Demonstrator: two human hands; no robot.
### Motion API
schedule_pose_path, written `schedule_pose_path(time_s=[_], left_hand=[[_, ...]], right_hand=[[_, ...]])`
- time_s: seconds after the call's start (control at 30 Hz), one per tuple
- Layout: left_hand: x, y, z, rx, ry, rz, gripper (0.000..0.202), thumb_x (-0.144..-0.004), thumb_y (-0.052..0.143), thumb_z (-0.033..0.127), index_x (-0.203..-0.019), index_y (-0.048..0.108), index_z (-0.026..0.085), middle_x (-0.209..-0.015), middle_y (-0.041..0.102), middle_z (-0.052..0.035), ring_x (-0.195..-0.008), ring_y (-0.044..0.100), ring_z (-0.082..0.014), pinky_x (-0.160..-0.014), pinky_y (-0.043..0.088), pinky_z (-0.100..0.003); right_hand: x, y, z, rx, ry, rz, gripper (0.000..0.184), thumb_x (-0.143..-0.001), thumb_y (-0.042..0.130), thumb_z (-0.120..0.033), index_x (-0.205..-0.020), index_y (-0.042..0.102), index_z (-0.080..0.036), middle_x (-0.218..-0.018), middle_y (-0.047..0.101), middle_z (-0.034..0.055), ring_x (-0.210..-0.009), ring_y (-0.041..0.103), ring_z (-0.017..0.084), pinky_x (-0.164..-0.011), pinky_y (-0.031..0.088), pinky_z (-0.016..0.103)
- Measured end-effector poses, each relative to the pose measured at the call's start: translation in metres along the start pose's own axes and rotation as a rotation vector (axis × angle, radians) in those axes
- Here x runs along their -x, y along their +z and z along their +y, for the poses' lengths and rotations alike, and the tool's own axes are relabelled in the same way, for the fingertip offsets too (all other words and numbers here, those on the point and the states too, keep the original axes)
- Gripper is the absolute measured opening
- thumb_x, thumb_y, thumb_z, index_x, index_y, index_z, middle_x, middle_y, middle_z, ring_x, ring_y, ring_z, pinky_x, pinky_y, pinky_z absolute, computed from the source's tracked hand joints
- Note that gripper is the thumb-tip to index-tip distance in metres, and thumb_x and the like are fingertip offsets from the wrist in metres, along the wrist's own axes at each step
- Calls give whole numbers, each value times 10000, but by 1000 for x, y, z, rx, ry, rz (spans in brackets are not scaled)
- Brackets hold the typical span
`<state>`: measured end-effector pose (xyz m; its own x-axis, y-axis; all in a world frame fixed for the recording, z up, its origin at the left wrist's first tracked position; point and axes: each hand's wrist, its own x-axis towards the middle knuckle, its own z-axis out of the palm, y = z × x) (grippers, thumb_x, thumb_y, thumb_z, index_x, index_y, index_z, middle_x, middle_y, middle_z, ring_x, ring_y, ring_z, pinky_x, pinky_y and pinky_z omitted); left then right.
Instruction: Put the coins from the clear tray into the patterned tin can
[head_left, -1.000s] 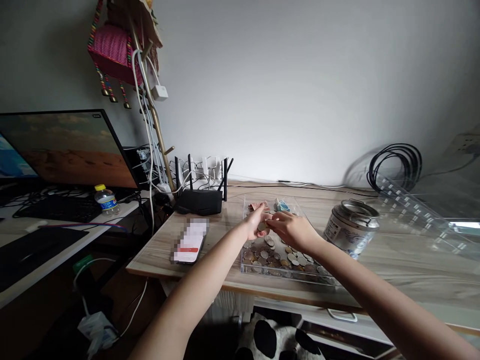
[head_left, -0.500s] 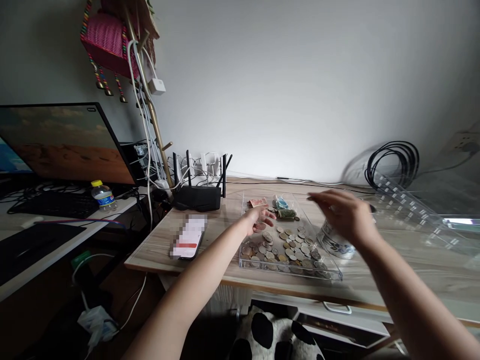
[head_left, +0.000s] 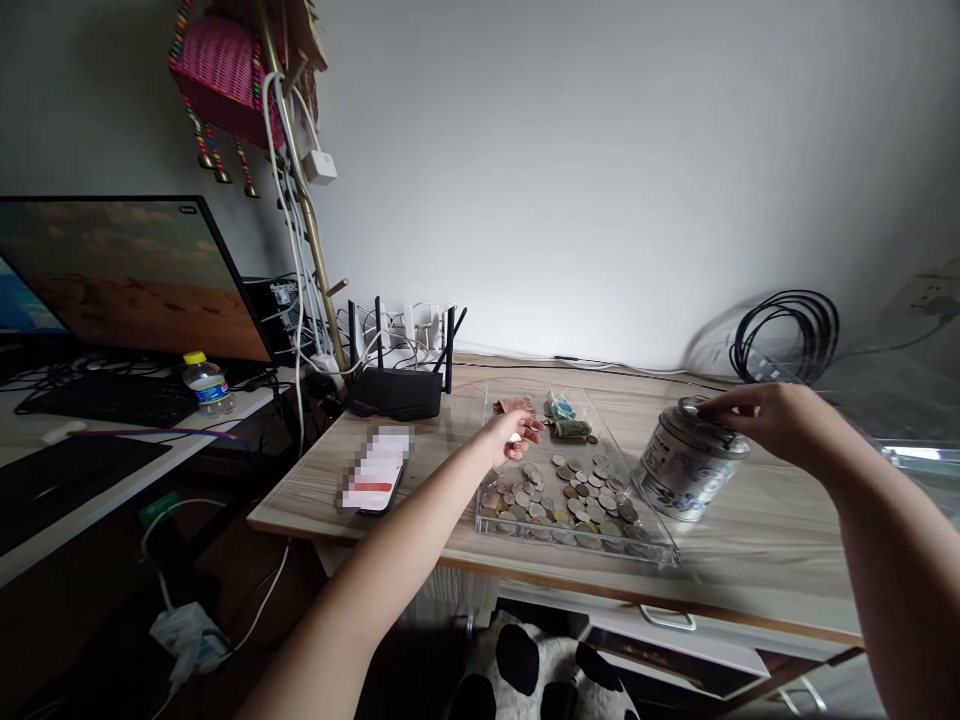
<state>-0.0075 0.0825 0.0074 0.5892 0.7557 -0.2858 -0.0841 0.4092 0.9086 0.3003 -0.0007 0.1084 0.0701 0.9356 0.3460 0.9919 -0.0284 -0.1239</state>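
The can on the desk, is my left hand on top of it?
No, the right hand is at the top of the can, while the left hand is over the tray.

Unable to read any wording, brand or number.
Note dark print [head_left: 657, 456] on the metal can [head_left: 690, 470], too small to decipher; a blue label [head_left: 214, 391] on the yellow-capped bottle [head_left: 208, 384], likewise illegible; a tiny mark [head_left: 187, 210] in the upper corner of the monitor [head_left: 135, 275], indistinct; pixelation across the phone [head_left: 379, 465].
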Motion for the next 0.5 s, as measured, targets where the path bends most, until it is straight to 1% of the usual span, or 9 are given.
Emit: schedule_pose_path(time_s=[0.1,0.2,0.27,0.3,0.37,0.4,0.43,0.47,0.5], left_hand=[[2,1,0,-7,2,3,269,-779,358,329,-776,526,120,-606,495,-10,-344,231,-15,-346,100,-174],[1,2,0,-3,8,-3,276,-780,369,344,-777,528,118,-607,500,-11,-345,248,-15,-343,114,-170],[0,1,0,11,9,-8,278,-782,371,344,-773,529,116,-599,502,-12,-345,266,-17,-341,133,-167],[0,1,-1,21,9,-6,278,-785,369,341,-770,530,115,-594,503,-13,-345,280,-19,-340,149,-165],[0,1,-1,39,10,1,279,-789,367,332,-766,533,109,-597,518,-24,-358,335,-29,-346,211,-163],[1,2,0,49,11,0,285,-792,364,331,-767,535,105,-611,532,-38,-377,380,-41,-360,261,-168],[3,2,0,65,13,-8,296,-797,357,337,-772,534,100,-635,550,-56,-413,437,-61,-390,317,-180],[5,3,1,87,17,-23,315,-802,348,354,-780,530,97,-665,565,-78,-466,492,-88,-433,370,-202],[7,4,1,112,17,-47,342,-806,337,382,-792,525,96,-697,577,-99,-530,536,-119,-483,410,-231]], right_hand=[[-5,0,-2,-1,-29,-26,254,-614,499,-284,-780,687,-246,-734,663,-4,-673,575,156,-606,394,239],[-9,-2,0,-1,-31,-79,241,-611,508,-307,-756,689,-241,-725,663,-3,-682,577,157,-622,399,238],[-7,-5,-2,11,-25,-71,241,-609,526,-340,-761,688,-246,-686,657,-1,-652,573,156,-595,397,239],[-4,-7,-5,22,-6,-21,249,-609,534,-359,-774,685,-250,-659,649,0,-625,566,156,-567,393,240],[6,-7,-20,17,42,190,273,-621,539,-378,-819,675,-249,-622,628,1,-571,545,146,-510,378,237],[13,-5,-31,-10,49,303,277,-633,538,-377,-836,668,-242,-617,620,2,-547,532,136,-489,372,231],[20,-1,-46,-55,22,378,270,-650,533,-369,-843,663,-233,-625,617,2,-529,520,122,-476,373,223],[27,5,-62,-111,-49,406,257,-673,522,-353,-847,658,-223,-655,621,4,-526,515,108,-478,382,213],[34,13,-79,-157,-158,360,238,-696,509,-338,-842,655,-220,-687,626,5,-533,515,97,-487,395,204]])
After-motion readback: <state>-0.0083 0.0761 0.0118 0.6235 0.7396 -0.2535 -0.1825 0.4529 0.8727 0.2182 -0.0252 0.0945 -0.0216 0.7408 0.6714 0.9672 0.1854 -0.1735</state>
